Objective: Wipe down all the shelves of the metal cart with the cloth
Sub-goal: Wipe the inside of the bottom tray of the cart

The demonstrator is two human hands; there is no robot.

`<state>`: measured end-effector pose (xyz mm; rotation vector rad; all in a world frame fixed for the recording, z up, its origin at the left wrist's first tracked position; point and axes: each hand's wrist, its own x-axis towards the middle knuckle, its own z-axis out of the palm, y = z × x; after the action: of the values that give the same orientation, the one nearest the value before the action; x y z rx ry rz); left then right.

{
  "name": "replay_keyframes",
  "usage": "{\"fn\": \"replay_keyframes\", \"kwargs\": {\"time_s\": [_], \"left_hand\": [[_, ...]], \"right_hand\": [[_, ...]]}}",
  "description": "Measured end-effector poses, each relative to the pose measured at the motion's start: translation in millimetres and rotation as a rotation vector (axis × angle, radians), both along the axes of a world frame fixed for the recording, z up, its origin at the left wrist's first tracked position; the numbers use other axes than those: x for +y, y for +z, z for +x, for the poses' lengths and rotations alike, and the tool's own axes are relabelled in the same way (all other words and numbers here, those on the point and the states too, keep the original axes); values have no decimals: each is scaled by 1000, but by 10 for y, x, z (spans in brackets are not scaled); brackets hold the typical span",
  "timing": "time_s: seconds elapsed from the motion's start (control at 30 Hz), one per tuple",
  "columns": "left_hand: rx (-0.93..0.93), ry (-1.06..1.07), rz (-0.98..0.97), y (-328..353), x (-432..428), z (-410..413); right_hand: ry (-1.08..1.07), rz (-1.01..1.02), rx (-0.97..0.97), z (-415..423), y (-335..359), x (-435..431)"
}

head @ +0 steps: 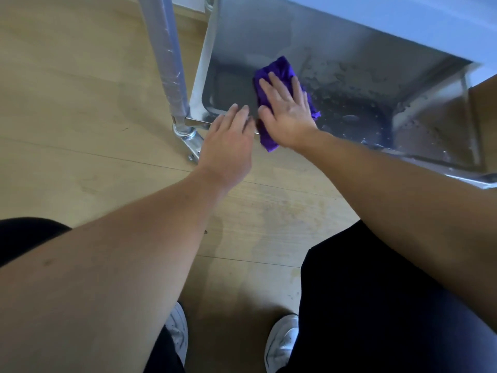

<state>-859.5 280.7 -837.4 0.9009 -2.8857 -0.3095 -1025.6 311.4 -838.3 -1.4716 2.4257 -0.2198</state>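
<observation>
Head view: two hands, one purple cloth [279,74] on the cart's bottom shelf [349,76]; right hand [286,109] presses it flat-fingered, left hand [228,141] rests, fingers straight, on the shelf's front rim

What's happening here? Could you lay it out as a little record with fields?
Place: metal cart shelf above a wooden floor
Wiping: right hand lies flat on the purple cloth, on the shelf
Other hand: left hand, fingers straight, at the shelf's front rim
Shelf surface: droplets and smears right of the cloth
Also seen: white shoes, cart post
</observation>
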Motion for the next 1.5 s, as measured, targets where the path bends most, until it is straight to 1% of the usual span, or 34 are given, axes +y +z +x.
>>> {"fn": "replay_keyframes", "kwargs": {"time_s": [0.1, 0.13, 0.2, 0.3, 0.33, 0.4, 0.43, 0.53, 0.6, 0.67, 0.77, 0.8, 0.83, 0.87, 0.97, 1.0, 1.03, 1.07, 1.1, 1.2, 1.23, 1.27, 1.3, 1.4, 1.43, 1.5], "left_hand": [[13, -16, 33, -22, 54, -105], [13, -16, 43, -23, 64, -131], [9, -22, 51, -22, 87, -190], [-12, -65, 59, -19, 164, -274], [-25, -76, 54, -23, 184, -290], [-39, -78, 32, -33, 200, -304], [-40, -72, 25, -33, 202, -305], [-45, -57, 20, -12, 216, -302], [-48, -60, 20, -6, 222, -306], [-46, -74, 21, -8, 214, -310], [-21, -74, 33, -10, 202, -307], [-17, -73, 34, -14, 197, -301], [-17, -76, 31, -21, 190, -296], [-18, -79, 28, -28, 186, -292], [-23, -77, 23, -29, 187, -299], [-25, -75, 20, -28, 192, -306], [-25, -75, 18, -28, 194, -311], [-26, -78, 18, -29, 195, -317], [-26, -81, 19, -34, 195, -321], [-23, -75, 20, -58, 210, -321], [-27, -76, 15, -64, 217, -317], [-37, -78, 9, -68, 223, -313], [-48, -81, 0, -68, 222, -311], [-76, -84, -20, -32, 230, -339], [-81, -76, -18, -12, 238, -357], [-85, -60, -10, 16, 254, -395]], "right_hand": [[245, 39, 11, -143, 13, 111], [262, 40, 11, -232, 22, 155], [152, 22, -2, -398, 28, 257], [-155, -6, -4, -528, 15, 369], [-227, -3, 7, -504, 0, 366], [-265, 12, 32, -383, -13, 310], [-221, 9, 37, -310, -18, 280], [40, -36, 34, -204, -37, 261], [94, -67, 28, -295, -44, 267], [-1, -101, 45, -427, -78, 253], [-331, -93, 36, -541, -100, 199], [-376, -79, 47, -520, -103, 174], [-364, -69, 63, -472, -104, 150], [-301, -71, 70, -410, -101, 131], [10, -96, 32, -284, -93, 143], [76, -97, 19, -310, -85, 165], [97, -103, 14, -368, -84, 186], [66, -114, 19, -436, -90, 211], [-15, -125, 27, -499, -95, 239], [-361, -104, 38, -606, -95, 287], [-404, -79, 45, -586, -86, 281], [-389, -58, 52, -543, -76, 269], [-323, -45, 55, -493, -65, 257], [-21, -10, 27, -414, -22, 289], [39, 2, 12, -432, -7, 324], [84, 16, -10, -532, 29, 403]]}}
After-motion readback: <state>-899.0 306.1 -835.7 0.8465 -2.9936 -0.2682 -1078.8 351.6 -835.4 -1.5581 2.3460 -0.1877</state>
